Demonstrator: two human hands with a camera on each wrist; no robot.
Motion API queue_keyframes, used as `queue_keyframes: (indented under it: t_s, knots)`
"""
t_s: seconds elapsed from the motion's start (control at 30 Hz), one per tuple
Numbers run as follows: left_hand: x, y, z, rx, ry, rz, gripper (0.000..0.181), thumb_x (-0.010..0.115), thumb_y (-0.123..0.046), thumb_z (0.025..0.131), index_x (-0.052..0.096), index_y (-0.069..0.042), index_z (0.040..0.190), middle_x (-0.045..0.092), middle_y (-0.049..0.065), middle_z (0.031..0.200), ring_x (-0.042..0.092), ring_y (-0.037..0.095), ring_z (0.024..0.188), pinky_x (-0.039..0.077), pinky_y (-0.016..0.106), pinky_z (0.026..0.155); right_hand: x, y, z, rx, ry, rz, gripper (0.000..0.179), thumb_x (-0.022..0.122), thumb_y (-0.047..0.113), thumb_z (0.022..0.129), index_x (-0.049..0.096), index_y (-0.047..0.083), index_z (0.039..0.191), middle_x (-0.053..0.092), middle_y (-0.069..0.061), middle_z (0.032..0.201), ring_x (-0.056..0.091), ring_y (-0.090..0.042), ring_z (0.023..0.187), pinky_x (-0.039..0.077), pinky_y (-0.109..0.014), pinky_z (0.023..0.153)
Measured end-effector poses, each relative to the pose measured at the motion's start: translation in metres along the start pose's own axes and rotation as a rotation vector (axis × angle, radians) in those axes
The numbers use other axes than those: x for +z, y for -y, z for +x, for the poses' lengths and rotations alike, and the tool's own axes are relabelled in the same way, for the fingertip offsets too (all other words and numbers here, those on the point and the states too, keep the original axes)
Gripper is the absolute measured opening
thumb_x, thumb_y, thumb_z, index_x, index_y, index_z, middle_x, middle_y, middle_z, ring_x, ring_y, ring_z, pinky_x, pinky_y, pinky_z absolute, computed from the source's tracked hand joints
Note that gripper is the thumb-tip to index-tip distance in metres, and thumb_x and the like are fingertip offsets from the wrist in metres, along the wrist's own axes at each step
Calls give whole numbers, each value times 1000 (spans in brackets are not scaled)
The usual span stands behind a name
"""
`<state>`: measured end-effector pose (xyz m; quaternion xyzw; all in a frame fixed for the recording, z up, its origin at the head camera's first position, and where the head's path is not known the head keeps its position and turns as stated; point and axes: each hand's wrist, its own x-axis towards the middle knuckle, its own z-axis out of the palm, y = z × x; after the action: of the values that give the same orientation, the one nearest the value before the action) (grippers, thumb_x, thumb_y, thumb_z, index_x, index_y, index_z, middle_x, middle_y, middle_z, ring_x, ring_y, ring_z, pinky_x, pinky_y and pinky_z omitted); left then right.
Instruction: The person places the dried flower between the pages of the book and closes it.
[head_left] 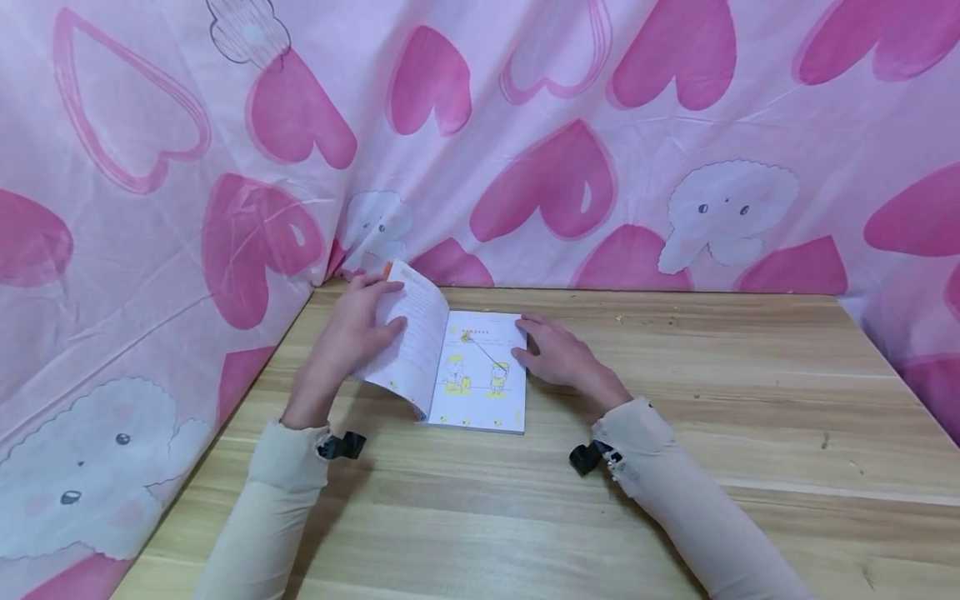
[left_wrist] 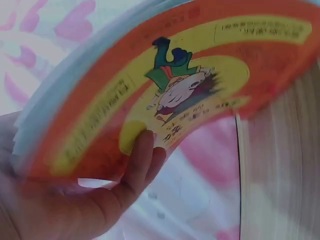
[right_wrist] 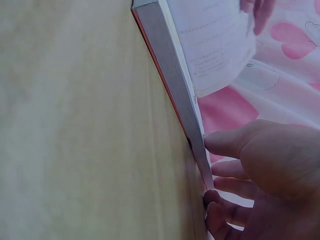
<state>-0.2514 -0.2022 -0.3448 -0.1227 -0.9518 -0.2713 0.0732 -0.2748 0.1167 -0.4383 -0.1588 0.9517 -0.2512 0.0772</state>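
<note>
An open book lies on the wooden table, its right page printed with yellow and black cartoon figures. My left hand holds up the left-hand part, a bent stack of pages together with the cover. In the left wrist view that orange and yellow cover curves outward, with fingers of my left hand against its outer side. At the book's right edge, my right hand grips the page block. The right wrist view shows its thumb on the upper edge and its fingers curled lower down.
Pink cloth with hearts and white cartoon animals hangs behind and at the left of the table. Small crumbs or marks dot the tabletop at the right. Both sleeves carry black wrist devices.
</note>
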Motion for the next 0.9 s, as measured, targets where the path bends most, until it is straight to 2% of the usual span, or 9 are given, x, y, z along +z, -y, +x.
queue_keyframes:
  t_s: [0.17, 0.37, 0.47, 0.57, 0.7, 0.8, 0.9]
  knots:
    - [12, -17, -1, 60, -44, -89, 55, 68, -5, 94, 62, 1, 148, 44, 28, 161, 44, 43, 150, 37, 57, 127, 0, 0, -1, -1, 3, 4, 67, 66, 37, 108, 44, 10, 166, 33, -12, 177, 33, -36, 164, 35, -60, 129]
    - [26, -28, -4, 60, -94, -181, 54, 67, -7, 94, 63, -1, 147, 43, 24, 162, 45, 38, 148, 40, 56, 124, -1, 1, -1, -5, 2, 8, 67, 66, 36, 108, 44, 10, 165, 33, -12, 177, 34, -36, 164, 35, -59, 130]
    - [30, -32, -5, 41, -106, -216, 54, 68, -8, 94, 63, -3, 148, 44, 22, 159, 49, 36, 140, 46, 53, 115, -1, 1, 0, -4, 0, 9, 67, 67, 36, 108, 44, 10, 165, 33, -13, 177, 34, -37, 163, 35, -59, 129]
    - [34, -36, -6, 40, -118, -246, 52, 69, -9, 95, 65, -6, 147, 51, 19, 149, 58, 33, 130, 54, 49, 102, 0, 0, 0, 0, -1, 12, 67, 67, 36, 108, 44, 10, 165, 32, -14, 177, 35, -38, 162, 36, -61, 128]
    - [41, -39, -5, 69, -100, -271, 48, 70, -9, 97, 67, -12, 145, 65, 12, 126, 68, 27, 110, 60, 41, 87, 1, -2, 0, 4, -2, 18, 67, 66, 37, 108, 44, 11, 165, 32, -13, 177, 35, -38, 163, 36, -61, 128]
    - [47, -41, -4, 70, -49, -278, 48, 71, -11, 100, 66, -20, 146, 70, 7, 112, 68, 25, 98, 61, 36, 77, 0, -3, 0, 5, 3, 23, 67, 66, 37, 108, 44, 12, 166, 31, -12, 178, 34, -37, 163, 36, -61, 128]
    - [53, -44, -3, 59, 3, -282, 47, 71, -15, 101, 65, -24, 147, 72, 5, 106, 69, 24, 92, 61, 34, 73, -1, -3, 0, 7, 8, 28, 67, 66, 37, 108, 44, 13, 166, 31, -11, 178, 33, -37, 164, 35, -61, 129]
